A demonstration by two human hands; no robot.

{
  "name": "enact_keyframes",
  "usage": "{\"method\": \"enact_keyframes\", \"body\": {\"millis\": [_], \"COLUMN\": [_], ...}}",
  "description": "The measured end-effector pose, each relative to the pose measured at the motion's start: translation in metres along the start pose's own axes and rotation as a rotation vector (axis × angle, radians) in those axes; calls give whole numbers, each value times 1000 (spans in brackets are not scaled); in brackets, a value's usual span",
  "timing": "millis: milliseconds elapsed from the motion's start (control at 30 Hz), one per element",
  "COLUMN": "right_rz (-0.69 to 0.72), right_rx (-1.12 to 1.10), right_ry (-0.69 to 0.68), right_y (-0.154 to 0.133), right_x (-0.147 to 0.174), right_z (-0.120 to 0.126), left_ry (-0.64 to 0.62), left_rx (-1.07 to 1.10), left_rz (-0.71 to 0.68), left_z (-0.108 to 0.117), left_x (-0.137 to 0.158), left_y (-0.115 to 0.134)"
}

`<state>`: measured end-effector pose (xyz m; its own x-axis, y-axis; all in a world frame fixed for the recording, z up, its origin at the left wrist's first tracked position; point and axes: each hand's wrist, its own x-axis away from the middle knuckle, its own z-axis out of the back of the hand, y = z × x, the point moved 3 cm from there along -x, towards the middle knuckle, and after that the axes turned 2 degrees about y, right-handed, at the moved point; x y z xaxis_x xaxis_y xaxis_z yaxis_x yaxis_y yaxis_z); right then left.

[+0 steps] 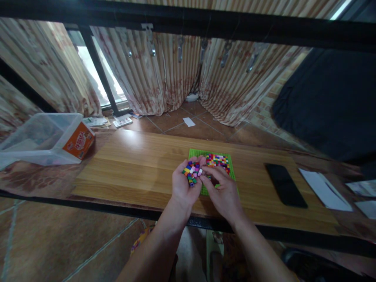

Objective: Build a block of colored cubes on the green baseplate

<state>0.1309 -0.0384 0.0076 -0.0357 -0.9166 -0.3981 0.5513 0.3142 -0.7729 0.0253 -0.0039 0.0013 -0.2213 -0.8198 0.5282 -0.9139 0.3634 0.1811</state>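
My left hand [182,186] is cupped palm up and carries a small heap of colourful toy building bricks [190,172]. Over that palm, my right hand [221,188] has its thumb and forefinger closed on a whitish toy brick [200,172] at the edge of the heap. Beneath both hands lies a green studded baseplate [232,168], partly hidden by them. Rows of multicoloured bricks [217,159] cover part of the baseplate, packed close together.
The wooden board [132,168] bears a black phone [285,185] on the right, with white paper [324,190] beyond it. At far left stands a clear plastic bin [44,137] with an orange label. A dark bar [188,11] crosses overhead, hung with metal clips [152,43].
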Motion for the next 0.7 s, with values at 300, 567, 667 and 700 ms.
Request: {"method": "enact_keyframes", "body": {"millis": [300, 567, 667, 700], "right_rz": [-11, -16, -14, -5], "right_rx": [25, 38, 40, 35], "right_ry": [-29, -57, -44, -44], "right_y": [3, 3, 0, -1], "right_x": [-3, -1, 1, 1], "right_z": [1, 4, 3, 2], "left_ry": [-28, -39, -26, -24], "left_rx": [-12, -13, -20, -25], "left_rz": [18, 47, 42, 34], "left_z": [1, 2, 1, 1], "left_x": [0, -2, -3, -2], "left_y": [-4, -6, -6, -6]}}
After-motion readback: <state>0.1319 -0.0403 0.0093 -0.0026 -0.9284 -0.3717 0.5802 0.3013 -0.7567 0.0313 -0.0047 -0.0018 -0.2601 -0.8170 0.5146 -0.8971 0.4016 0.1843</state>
